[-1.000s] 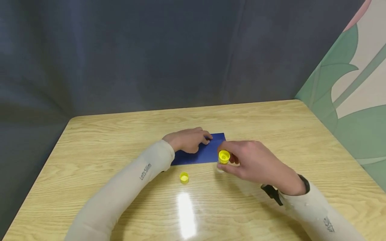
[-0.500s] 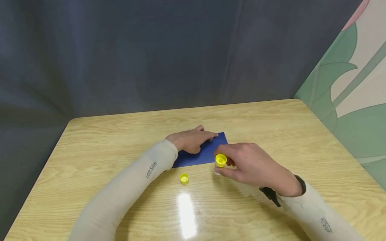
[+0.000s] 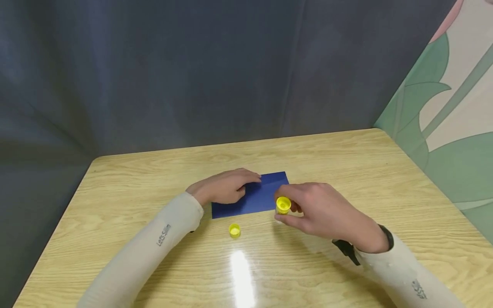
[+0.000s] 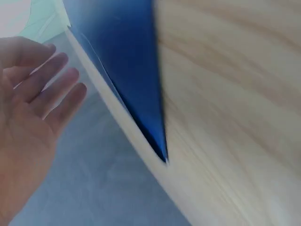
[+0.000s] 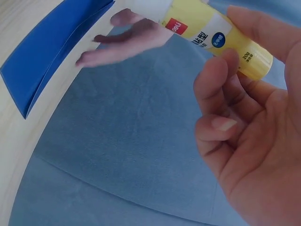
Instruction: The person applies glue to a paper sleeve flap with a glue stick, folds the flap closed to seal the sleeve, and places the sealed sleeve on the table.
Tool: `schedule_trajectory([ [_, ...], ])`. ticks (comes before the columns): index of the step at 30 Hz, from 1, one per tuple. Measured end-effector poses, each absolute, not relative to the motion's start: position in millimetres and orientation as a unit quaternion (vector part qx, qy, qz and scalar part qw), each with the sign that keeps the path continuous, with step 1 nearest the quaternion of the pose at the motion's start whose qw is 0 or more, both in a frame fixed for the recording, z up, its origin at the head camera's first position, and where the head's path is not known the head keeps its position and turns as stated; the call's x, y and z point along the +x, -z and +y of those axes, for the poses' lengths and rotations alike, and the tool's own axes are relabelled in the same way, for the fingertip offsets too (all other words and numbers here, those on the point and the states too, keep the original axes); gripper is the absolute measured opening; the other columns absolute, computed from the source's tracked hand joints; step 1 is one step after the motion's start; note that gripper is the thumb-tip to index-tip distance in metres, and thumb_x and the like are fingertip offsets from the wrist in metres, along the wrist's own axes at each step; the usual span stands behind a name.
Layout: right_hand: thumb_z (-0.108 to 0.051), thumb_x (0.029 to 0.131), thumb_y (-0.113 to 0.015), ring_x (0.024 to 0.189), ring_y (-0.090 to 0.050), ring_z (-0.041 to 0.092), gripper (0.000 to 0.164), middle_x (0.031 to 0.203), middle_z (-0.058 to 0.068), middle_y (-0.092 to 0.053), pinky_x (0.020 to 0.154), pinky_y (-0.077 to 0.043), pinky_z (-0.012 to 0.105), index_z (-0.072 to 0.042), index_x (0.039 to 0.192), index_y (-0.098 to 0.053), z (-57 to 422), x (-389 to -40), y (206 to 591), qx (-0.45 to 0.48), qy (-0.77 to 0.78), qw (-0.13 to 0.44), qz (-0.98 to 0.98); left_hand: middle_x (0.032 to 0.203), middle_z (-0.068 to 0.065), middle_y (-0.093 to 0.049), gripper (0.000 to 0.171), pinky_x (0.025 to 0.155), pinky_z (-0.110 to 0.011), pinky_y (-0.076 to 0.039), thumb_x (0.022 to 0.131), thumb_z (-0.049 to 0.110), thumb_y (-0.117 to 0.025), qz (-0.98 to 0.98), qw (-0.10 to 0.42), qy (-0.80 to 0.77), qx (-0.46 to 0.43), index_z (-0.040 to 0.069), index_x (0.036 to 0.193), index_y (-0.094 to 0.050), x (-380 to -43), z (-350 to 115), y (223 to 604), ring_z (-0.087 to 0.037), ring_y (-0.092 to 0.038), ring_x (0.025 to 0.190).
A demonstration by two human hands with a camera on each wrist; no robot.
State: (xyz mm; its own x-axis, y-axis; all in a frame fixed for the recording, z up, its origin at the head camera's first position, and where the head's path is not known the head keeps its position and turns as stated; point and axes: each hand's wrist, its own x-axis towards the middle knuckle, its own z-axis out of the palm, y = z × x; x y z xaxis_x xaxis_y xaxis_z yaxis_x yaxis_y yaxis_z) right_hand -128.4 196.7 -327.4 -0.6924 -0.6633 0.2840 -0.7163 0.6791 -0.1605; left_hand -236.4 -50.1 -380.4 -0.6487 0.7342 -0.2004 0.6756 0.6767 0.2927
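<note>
In the head view a folded sheet of blue paper [image 3: 265, 192] lies on the table, and its two layers part slightly in both wrist views. My left hand [image 3: 221, 187] is over the paper's left part, fingers extended. The left wrist view shows those fingers [image 4: 70, 101] spread, holding nothing. My right hand [image 3: 323, 209] pinches a yellow glue stick [image 5: 207, 33] between thumb and fingers, beside the paper's near right corner. Its yellow base faces up in the head view, and its white end points down. A loose yellow cap [image 3: 234, 230] sits on the table near the paper's front edge.
The wooden table [image 3: 135, 192] has a bright light reflection near its front. A dark curtain [image 3: 192, 77] hangs behind the table's far edge. On the right stands a wall [image 3: 462, 171] with a leaf pattern.
My left hand has moved left along the paper, away from its right edge, uncovering more of it. My right hand has shifted only slightly left and down, still holding the glue stick.
</note>
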Motion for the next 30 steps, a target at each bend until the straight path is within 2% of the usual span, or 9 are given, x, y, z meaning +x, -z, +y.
schedule_trajectory([
  [2,-0.037,0.082,-0.081,0.059,-0.042,-0.004,0.026,0.067,-0.017,-0.051,0.055,-0.038,0.017,-0.024,0.093,-0.061,196.5,-128.2,327.2,0.378,-0.127,0.103,-0.911,0.163,0.004,-0.033,0.049,0.122,-0.038,-0.027,0.105,0.019,-0.044,0.908,0.149,-0.073,0.386,0.019,0.153,-0.041,-230.5,-58.7,381.1,-0.015,-0.029,0.151],
  [6,-0.039,0.081,-0.081,0.059,-0.044,-0.005,0.027,0.068,-0.017,-0.054,0.056,-0.040,0.017,-0.024,0.095,-0.062,196.2,-128.2,326.4,0.379,-0.120,0.107,-0.911,0.167,0.006,-0.017,0.056,0.125,-0.037,-0.021,0.107,0.039,-0.040,0.908,0.190,-0.036,0.371,0.018,0.157,-0.029,-223.3,-67.0,383.8,-0.014,-0.015,0.155],
  [8,-0.038,0.082,-0.081,0.060,-0.045,-0.005,0.027,0.068,-0.017,-0.055,0.056,-0.041,0.017,-0.024,0.095,-0.063,195.9,-128.3,326.4,0.382,-0.121,0.109,-0.910,0.167,0.008,-0.015,0.058,0.126,-0.038,-0.018,0.107,0.044,-0.037,0.909,0.211,-0.045,0.356,0.020,0.158,-0.026,-223.6,-67.2,384.0,-0.013,-0.011,0.156],
  [13,-0.038,0.083,-0.080,0.061,-0.046,-0.005,0.026,0.069,-0.018,-0.055,0.057,-0.041,0.017,-0.024,0.097,-0.063,194.2,-127.3,328.9,0.388,-0.127,0.097,-0.908,0.166,0.012,-0.017,0.054,0.126,-0.040,-0.015,0.107,0.042,-0.039,0.910,0.242,-0.060,0.332,0.027,0.157,-0.026,-228.8,-67.0,384.5,-0.011,-0.010,0.155],
  [16,-0.037,0.083,-0.080,0.061,-0.045,-0.005,0.026,0.069,-0.017,-0.055,0.057,-0.041,0.017,-0.024,0.097,-0.063,195.3,-125.9,329.8,0.383,-0.128,0.094,-0.910,0.166,0.011,-0.017,0.054,0.126,-0.040,-0.017,0.107,0.038,-0.041,0.906,0.244,-0.074,0.339,0.028,0.157,-0.026,-230.6,-69.6,386.9,-0.012,-0.012,0.155],
  [20,-0.037,0.082,-0.081,0.060,-0.043,-0.005,0.026,0.068,-0.016,-0.054,0.057,-0.039,0.018,-0.024,0.096,-0.063,198.0,-124.1,329.0,0.377,-0.127,0.101,-0.912,0.166,0.004,-0.021,0.055,0.125,-0.043,-0.020,0.106,0.034,-0.045,0.904,0.206,-0.115,0.357,0.021,0.157,-0.031,-227.9,-77.5,388.5,-0.017,-0.018,0.155],
  [23,-0.038,0.082,-0.081,0.060,-0.043,-0.005,0.027,0.068,-0.016,-0.054,0.057,-0.040,0.017,-0.024,0.096,-0.062,198.0,-123.4,327.9,0.382,-0.124,0.108,-0.909,0.167,0.002,-0.020,0.057,0.125,-0.044,-0.020,0.105,0.037,-0.046,0.914,0.187,-0.129,0.336,0.015,0.156,-0.032,-220.6,-86.2,386.3,-0.018,-0.016,0.155],
  [26,-0.037,0.081,-0.081,0.060,-0.044,-0.005,0.026,0.069,-0.016,-0.055,0.057,-0.040,0.018,-0.024,0.095,-0.063,197.3,-122.9,326.3,0.385,-0.126,0.114,-0.907,0.168,0.001,-0.015,0.062,0.126,-0.043,-0.017,0.105,0.043,-0.044,0.925,0.197,-0.111,0.305,0.012,0.157,-0.028,-213.0,-92.2,384.8,-0.019,-0.010,0.156],
  [30,-0.035,0.082,-0.080,0.061,-0.046,-0.005,0.024,0.069,-0.016,-0.057,0.057,-0.041,0.019,-0.024,0.095,-0.063,196.7,-122.1,323.7,0.388,-0.128,0.116,-0.905,0.168,0.000,-0.009,0.062,0.126,-0.044,-0.017,0.106,0.040,-0.043,0.925,0.228,-0.090,0.289,0.011,0.157,-0.025,-209.4,-94.7,386.0,-0.022,-0.006,0.157],
])
